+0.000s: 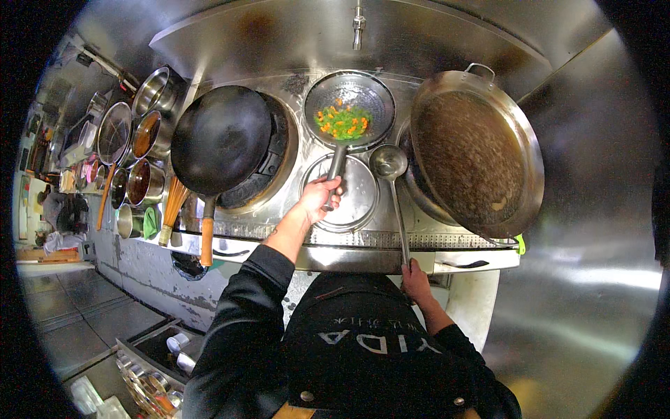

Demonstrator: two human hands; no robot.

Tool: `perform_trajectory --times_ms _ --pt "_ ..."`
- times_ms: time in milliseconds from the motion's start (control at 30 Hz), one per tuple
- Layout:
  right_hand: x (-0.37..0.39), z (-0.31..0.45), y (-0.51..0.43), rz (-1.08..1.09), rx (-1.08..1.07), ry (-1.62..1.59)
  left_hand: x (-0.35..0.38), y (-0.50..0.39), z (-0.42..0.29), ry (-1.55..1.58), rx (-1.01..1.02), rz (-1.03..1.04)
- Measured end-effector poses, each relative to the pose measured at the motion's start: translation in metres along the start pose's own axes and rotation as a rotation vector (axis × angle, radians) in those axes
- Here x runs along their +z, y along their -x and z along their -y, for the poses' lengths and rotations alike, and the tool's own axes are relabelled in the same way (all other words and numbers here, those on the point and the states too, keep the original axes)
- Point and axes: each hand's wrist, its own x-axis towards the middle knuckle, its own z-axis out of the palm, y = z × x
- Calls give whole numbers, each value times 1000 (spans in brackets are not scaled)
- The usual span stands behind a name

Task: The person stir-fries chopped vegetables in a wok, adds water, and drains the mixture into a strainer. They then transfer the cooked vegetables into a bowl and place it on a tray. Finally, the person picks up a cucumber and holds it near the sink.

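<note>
My left hand (pixel 320 199) grips the dark handle of a round perforated strainer (pixel 324 84). Chopped green and orange vegetables (pixel 343 120) lie in the strainer's bowl. Below the handle is a round metal pot or basin (pixel 361 196) set in the steel cooktop. My right hand (pixel 416 283) holds the end of a long-handled steel ladle (pixel 399 209), whose bowl (pixel 388 162) rests or hovers just right of that basin; I cannot tell which. Whether the ladle holds liquid is unclear.
At right, a large two-handled pan (pixel 471 162) contains brown liquid. A black wok (pixel 222 139) with a wooden handle sits over the left burner. A bamboo brush (pixel 174 209), a mesh skimmer (pixel 115 133) and several metal pots (pixel 149 180) stand farther left. A tap (pixel 358 26) hangs above.
</note>
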Motion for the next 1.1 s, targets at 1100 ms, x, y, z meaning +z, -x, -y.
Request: perform_trajectory --times_ms 1100 --pt "38 -41 -19 -153 -94 -310 -10 40 -3 12 -18 -69"
